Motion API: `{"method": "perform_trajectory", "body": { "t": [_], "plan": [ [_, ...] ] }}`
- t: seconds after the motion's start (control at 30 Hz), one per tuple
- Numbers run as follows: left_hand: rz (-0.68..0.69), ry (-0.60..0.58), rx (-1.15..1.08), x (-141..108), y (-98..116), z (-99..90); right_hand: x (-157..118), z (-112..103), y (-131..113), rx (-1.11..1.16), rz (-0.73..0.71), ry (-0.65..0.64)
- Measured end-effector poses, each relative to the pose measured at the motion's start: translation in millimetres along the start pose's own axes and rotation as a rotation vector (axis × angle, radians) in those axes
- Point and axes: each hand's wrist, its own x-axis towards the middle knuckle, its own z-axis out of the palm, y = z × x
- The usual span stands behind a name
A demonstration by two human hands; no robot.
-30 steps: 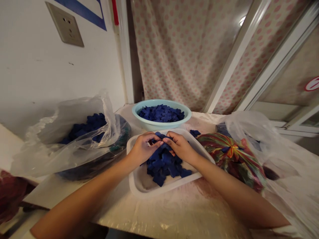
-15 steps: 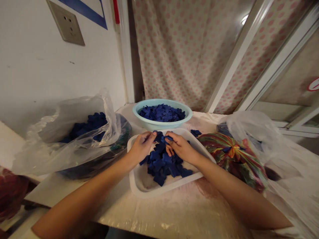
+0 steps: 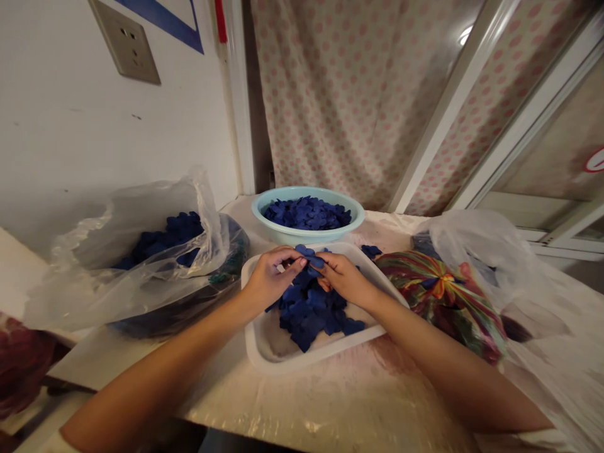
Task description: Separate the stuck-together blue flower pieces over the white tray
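Note:
A small blue flower-shaped piece (image 3: 309,254) is pinched between both hands above a white tray (image 3: 267,363). My left hand (image 3: 272,275) grips its left side with thumb and fingertips. My right hand (image 3: 343,277) has its thumb and fingers closed on the right side of the same piece. Below them, a loose heap of similar blue flower pieces (image 3: 309,314) lies in the tray. Just behind stands a light blue basin (image 3: 306,236), filled with more blue pieces (image 3: 306,212). Parts of the held piece are covered by my fingers.
An open clear plastic bag (image 3: 117,289) with blue pieces stands on the left. To the right lie a striped, multicoloured tied bundle (image 3: 441,289) and a clear plastic bag (image 3: 486,245). One stray blue piece (image 3: 371,251) rests on the table (image 3: 302,409) beside the tray.
My hands have come closer together, the left one shifting slightly right. The blue piece between them has turned and now spans both hands' fingertips. The containers have not moved.

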Motion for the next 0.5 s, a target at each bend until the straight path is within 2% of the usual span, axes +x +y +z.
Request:
{"method": "perform_trajectory", "body": {
  "t": [0.17, 0.23, 0.33, 0.5],
  "plan": [
    [-0.2, 0.22, -0.011, 5, -10, -3.3, -1, 1, -7, 0.028, -0.018, -0.007],
    [-0.239, 0.179, -0.023, 6, -12, -4.2, -1, 0, -7, 0.02, -0.022, 0.018],
    [-0.232, 0.053, -0.041, 4, -9, -4.2, -1, 0, -5, -0.01, -0.034, 0.024],
    [-0.018, -0.126, 0.002, 0, 4, -3.5, -1, -1, -4, -0.091, -0.062, -0.01]
  ]
}}
